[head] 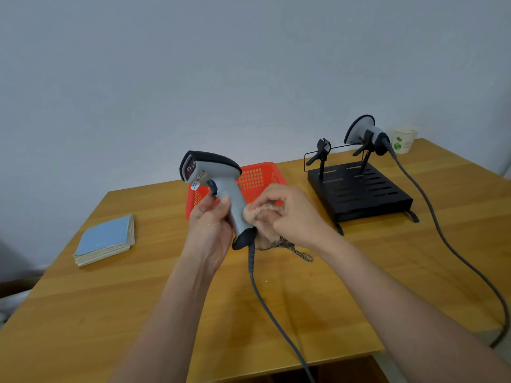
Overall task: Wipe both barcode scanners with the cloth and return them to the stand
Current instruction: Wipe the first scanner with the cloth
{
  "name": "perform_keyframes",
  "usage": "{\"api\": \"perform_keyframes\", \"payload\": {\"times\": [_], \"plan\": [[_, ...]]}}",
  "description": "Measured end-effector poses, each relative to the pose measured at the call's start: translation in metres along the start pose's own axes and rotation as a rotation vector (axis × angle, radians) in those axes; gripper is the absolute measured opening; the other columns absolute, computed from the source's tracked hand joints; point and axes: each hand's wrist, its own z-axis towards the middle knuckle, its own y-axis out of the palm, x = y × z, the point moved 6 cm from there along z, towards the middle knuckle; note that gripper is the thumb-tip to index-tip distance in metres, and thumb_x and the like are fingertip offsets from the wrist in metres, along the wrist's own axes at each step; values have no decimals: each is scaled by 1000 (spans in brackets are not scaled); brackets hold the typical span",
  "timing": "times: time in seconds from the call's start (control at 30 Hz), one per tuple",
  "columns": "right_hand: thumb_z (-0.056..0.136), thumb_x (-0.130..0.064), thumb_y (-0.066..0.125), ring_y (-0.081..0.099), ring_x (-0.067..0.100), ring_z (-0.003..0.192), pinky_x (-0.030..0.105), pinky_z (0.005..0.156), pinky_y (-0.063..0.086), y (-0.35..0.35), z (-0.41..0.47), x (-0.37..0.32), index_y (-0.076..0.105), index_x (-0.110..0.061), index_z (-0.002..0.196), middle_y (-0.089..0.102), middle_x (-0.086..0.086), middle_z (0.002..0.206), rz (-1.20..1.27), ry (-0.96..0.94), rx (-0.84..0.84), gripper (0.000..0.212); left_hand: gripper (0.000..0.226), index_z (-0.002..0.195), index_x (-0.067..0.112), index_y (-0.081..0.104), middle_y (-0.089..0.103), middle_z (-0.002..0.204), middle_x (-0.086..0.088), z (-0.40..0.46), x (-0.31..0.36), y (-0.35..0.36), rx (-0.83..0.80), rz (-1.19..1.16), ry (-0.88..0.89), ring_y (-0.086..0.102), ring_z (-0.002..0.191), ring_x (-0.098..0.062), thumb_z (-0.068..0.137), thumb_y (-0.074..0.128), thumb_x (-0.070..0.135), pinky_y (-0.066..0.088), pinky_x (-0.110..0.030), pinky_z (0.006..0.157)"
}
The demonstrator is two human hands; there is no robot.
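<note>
Two bare forearms reach in from the bottom edge over a wooden table [110,313]. From the head camera, the left hand [211,230] grips the handle of a grey barcode scanner [221,183], fingers curled round the grip with the thumb up its near side. This scanner is held above the table, tilted, its dark window facing left and toward the camera. Its grey cable [276,324] hangs from the base of the handle and runs down off the near edge of the table.

Just beside it, the right hand [293,214] holds a bunched beige cloth [262,217], fingers curled into it, and presses the cloth against the right side of the scanner's handle, low down. A loose, darker-edged end of the cloth dangles below the hand.

Behind the hands sits a red perforated basket [257,175]; the scanner and hands cover much of it, so its contents cannot be told.

To the right stands a black slotted stand [359,192] with two upright holders. The left holder [322,150] is unoccupied. The right holder carries the second scanner [362,131], head raised to the left, its own cable [442,230] trailing across the table and off the right side.

Behind that scanner, near the wall, is a white paper cup [405,139] with a green print; its inside is not visible. At the left of the table lies a blue-covered stack of paper [106,240].
</note>
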Motion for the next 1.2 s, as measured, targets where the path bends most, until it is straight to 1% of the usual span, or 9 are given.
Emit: {"api": "perform_keyframes", "payload": {"times": [0.1, 0.4, 0.53, 0.6, 0.7, 0.83, 0.93, 1.03, 1.2], "plan": [[81, 2, 66, 58, 8, 92, 17, 80, 47, -2, 3, -2, 74, -16, 85, 63, -3, 93, 32, -28, 108, 20, 24, 111, 6, 63, 72, 106, -12, -1, -1, 2, -5, -20, 10, 67, 102, -25, 98, 45, -2, 55, -43, 92], [78, 5, 66, 57, 8, 91, 30, 81, 52, 9, -10, -5, 72, -27, 74, 61, -6, 91, -71, 39, -212, 33, 28, 97, 9, 65, 70, 87, -4, -3, -2, 1, -13, 24, 55, 67, 86, -16, 99, 42, -6, 52, -38, 91], [79, 5, 64, 56, 4, 90, 21, 80, 49, -1, -4, -8, 74, -16, 82, 61, -8, 92, -28, 6, -58, 24, 27, 97, 8, 66, 72, 90, -6, -2, -2, 4, -42, 58, 46, 70, 85, -16, 100, 42, -4, 58, -35, 84], [79, 0, 69, 56, 2, 88, 16, 77, 47, 5, -2, -11, 75, -17, 85, 61, -7, 92, -28, -47, -68, 20, 36, 81, 12, 70, 70, 79, -3, -2, -1, 7, -29, 56, 39, 68, 76, -15, 99, 44, -4, 59, -33, 73], [75, -7, 77, 58, 4, 90, 20, 79, 49, 14, -6, -12, 76, -22, 85, 62, -7, 93, -57, -83, -154, 19, 56, 58, 23, 72, 71, 80, 0, -2, 0, 6, 0, 29, 39, 68, 82, -15, 98, 45, -5, 57, -38, 86], [75, 6, 71, 59, 1, 88, 15, 73, 50, 7, -6, -5, 74, -22, 76, 63, -9, 90, -88, -57, -181, 28, 32, 95, 11, 72, 71, 90, -5, -6, -4, 4, -32, 59, 31, 68, 88, -19, 99, 44, -3, 58, -33, 76], [78, 8, 64, 58, 4, 88, 15, 77, 48, -8, -1, -3, 70, -20, 76, 62, -8, 89, -138, -41, -23, 28, 27, 124, 2, 59, 68, 102, -7, -7, -4, -1, -19, 120, 16, 66, 94, -19, 99, 47, 2, 58, -33, 76], [79, 0, 68, 55, -4, 88, 5, 73, 41, -24, 5, -16, 71, -21, 87, 60, -13, 88, -57, -60, 170, 22, 34, 132, 0, 53, 64, 115, -15, -11, -6, 3, -53, 211, 5, 62, 103, -28, 99, 48, 5, 56, -42, 84], [77, -7, 74, 55, 1, 87, 13, 77, 44, -11, 12, -35, 74, -19, 91, 57, -13, 88, -79, -191, 235, 18, 38, 136, -4, 46, 59, 129, -21, -14, -14, 16, -121, 218, 1, 58, 116, -31, 99, 45, 5, 45, -50, 102]]}}
